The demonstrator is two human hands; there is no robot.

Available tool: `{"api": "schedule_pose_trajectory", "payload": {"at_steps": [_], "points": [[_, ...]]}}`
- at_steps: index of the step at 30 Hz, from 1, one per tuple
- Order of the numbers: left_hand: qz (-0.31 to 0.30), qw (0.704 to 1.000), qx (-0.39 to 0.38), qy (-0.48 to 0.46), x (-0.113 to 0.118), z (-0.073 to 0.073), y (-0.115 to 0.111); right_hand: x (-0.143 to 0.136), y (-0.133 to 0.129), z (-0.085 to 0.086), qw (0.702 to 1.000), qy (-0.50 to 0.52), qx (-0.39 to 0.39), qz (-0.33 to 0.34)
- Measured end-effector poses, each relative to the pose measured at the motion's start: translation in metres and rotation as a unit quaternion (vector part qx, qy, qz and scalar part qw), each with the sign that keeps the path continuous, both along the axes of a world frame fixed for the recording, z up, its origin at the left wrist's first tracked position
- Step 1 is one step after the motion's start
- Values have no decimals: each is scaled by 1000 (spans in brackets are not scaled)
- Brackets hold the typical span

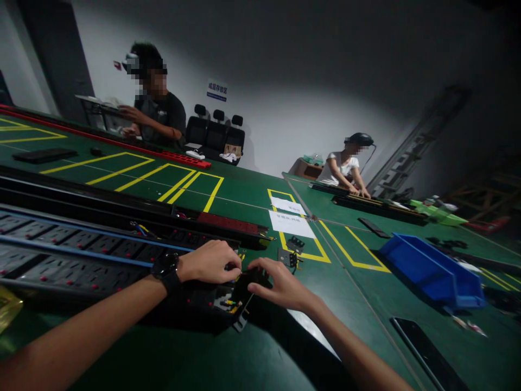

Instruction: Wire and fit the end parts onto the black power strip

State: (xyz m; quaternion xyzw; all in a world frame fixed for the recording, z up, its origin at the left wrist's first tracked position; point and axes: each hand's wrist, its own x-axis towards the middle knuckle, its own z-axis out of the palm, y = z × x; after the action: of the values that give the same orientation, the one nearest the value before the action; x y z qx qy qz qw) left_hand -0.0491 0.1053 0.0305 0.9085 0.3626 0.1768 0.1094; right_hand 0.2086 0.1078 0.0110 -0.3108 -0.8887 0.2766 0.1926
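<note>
Long black power strips (77, 266) with rows of sockets and small red dots lie side by side on the left. My left hand (211, 262), wearing a dark watch (166, 267) on its wrist, rests over the end of the strips. Its fingers are curled downward and what they pinch is hidden. At the same end, my right hand (280, 282) holds a dark end piece (253, 282) between thumb and fingers. Yellow wires and small metal parts (230, 305) show at the strip's end below my hands. Beyond my right hand lie small black brackets (295, 244).
A blue bin (431, 271) and a phone (423, 347) are to the right. White paper sheets (291, 224) lie on the green table (244, 187) with yellow tape outlines. Two people (165, 117) work across it, one beside a long red strip (179, 156).
</note>
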Motion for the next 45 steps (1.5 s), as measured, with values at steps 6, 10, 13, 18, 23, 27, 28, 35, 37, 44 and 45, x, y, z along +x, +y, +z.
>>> {"api": "schedule_pose_trajectory", "payload": {"at_steps": [6, 10, 13, 18, 23, 27, 28, 35, 37, 44, 45], "points": [[-3, 1000, -11, 14, 1, 1, 1, 2, -3, -24, 986, 116, -115, -13], [-15, 999, -22, 33, 0, 2, 3, 3, -7, -35, 977, 148, -150, -25], [-29, 999, -27, 31, -1, 4, 3, 1, -9, -39, 968, 173, -177, -49], [-20, 998, -25, 58, 1, 7, 2, -2, -11, -37, 963, 180, -196, -40], [-26, 998, -28, 59, 0, 6, 3, -3, -14, -36, 959, 194, -203, -28], [-28, 998, -33, 48, -1, 4, 4, -3, -13, -37, 965, 185, -181, -49], [-30, 998, -34, 41, -1, 4, 4, -3, -13, -37, 966, 183, -172, -58], [-26, 996, -37, 83, -1, 8, 3, -1, -13, -38, 971, 179, -152, -45], [-24, 995, -35, 93, 0, 10, 2, 0, -14, -38, 972, 176, -153, -41], [1, 994, -11, 112, 3, 13, -2, 0, -15, -36, 974, 175, -134, -45], [9, 994, -5, 111, 3, 13, -3, -1, -16, -36, 976, 171, -127, -48]]}}
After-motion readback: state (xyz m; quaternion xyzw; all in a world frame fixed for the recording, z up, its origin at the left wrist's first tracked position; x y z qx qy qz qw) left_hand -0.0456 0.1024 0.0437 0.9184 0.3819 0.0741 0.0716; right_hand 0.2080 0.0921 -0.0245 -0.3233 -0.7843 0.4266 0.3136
